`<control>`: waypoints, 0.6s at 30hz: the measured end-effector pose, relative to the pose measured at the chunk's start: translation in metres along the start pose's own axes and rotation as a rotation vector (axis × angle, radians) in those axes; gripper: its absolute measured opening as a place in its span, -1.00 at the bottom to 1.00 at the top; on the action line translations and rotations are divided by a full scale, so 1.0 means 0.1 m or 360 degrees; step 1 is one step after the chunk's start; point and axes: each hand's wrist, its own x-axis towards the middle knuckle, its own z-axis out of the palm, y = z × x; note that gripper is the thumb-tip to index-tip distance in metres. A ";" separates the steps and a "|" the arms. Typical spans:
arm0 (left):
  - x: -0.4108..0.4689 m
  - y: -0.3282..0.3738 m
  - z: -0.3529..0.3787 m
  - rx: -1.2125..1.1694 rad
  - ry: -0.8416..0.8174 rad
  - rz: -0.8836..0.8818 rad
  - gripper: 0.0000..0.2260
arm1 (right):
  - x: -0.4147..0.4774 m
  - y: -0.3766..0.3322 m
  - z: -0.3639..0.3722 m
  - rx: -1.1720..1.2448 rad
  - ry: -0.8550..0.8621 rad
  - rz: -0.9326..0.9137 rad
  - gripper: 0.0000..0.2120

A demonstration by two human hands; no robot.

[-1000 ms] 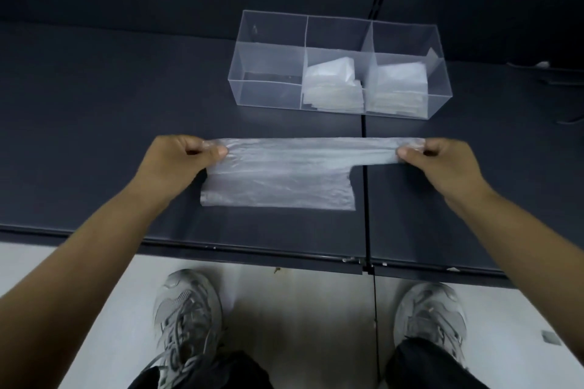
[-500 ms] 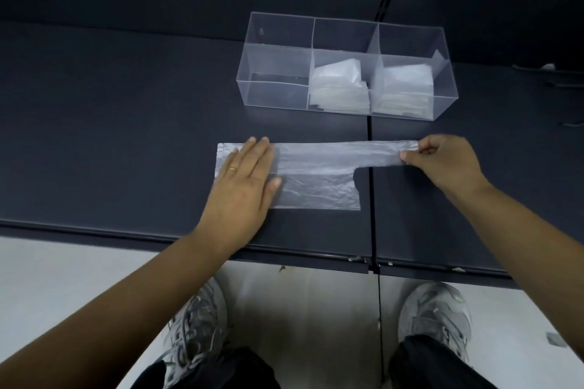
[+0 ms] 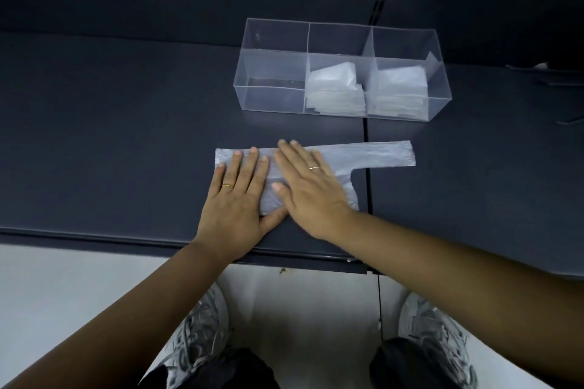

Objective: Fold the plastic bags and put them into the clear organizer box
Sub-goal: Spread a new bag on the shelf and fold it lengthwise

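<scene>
Pressing the bag (image 3: 379, 155) flat, left hand (image 3: 235, 202) and right hand (image 3: 313, 191) lie fingers straight, side by side, in front of the box (image 3: 271, 98).

Slim ring (image 3: 227, 185) on left hand (image 3: 235, 204) and right hand (image 3: 313, 196), grey trainers (image 3: 196, 335), dark trousers (image 3: 218, 371).

A dark table (image 3: 126, 136) carries a flattened plastic bag (image 3: 379, 155) and a clear organizer box (image 3: 271, 98).
</scene>
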 end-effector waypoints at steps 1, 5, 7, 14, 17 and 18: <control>0.01 0.00 0.00 -0.0001 -0.0004 -0.0005 -0.18 | -0.02 0.16 0.01 -0.0093 0.0000 0.0036 -0.41; 0.01 -0.08 -0.02 0.0003 0.0011 -0.0058 -0.07 | -0.23 0.70 -0.06 -0.0260 0.0024 0.0189 -0.38; -0.05 -0.19 -0.03 0.0007 0.0004 -0.0118 0.00 | -0.33 0.88 -0.13 -0.0280 0.0018 0.0283 -0.40; -0.19 -0.37 -0.16 -0.0052 0.0008 -0.0224 0.08 | -0.55 0.91 -0.34 0.0058 0.0327 0.0316 -0.45; -0.21 -0.15 -0.19 -0.0247 0.0072 0.0152 -0.09 | -0.76 0.79 -0.39 0.0219 0.0366 0.0012 -0.68; -0.22 -0.07 -0.18 -0.0305 0.0059 0.0278 -0.15 | -0.81 0.76 -0.37 0.0191 0.0325 -0.0048 -0.73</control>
